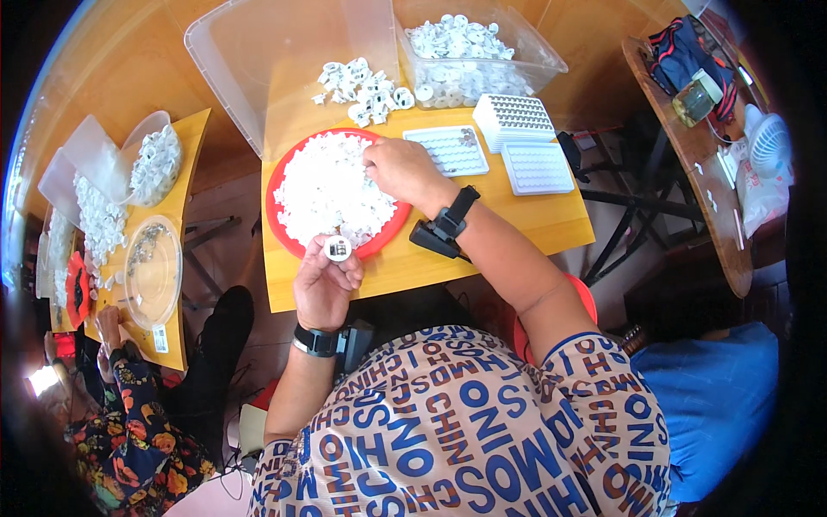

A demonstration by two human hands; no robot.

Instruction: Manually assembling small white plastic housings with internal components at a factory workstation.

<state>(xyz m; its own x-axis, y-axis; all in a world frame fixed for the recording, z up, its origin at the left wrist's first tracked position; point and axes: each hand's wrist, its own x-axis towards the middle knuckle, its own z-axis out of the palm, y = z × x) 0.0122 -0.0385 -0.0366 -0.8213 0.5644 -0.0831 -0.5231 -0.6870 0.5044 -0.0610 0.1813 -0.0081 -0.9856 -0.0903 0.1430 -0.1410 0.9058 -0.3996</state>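
Between the thumb and fingers of my left hand [324, 289] is a small round white plastic part [338, 248] with a dark centre, held face up at the near edge of a round red tray [394, 233]. The tray holds a heap of small white plastic pieces [319, 189]. My right hand [403, 172] reaches over its right side, fingertips bent together at the heap. Whatever they pinch is too small or hidden to make out. Close to that hand lies a white slotted tray [444, 152] with a few small metallic bits at one corner.
Behind the red tray are loose white parts [369, 90] and a clear bin [543, 71] of similar parts. Stacked trays [515, 121] and a white tray [538, 168] sit at right. A co-worker's hand [109, 326] is at the left table; a fan [769, 142] stands far right.
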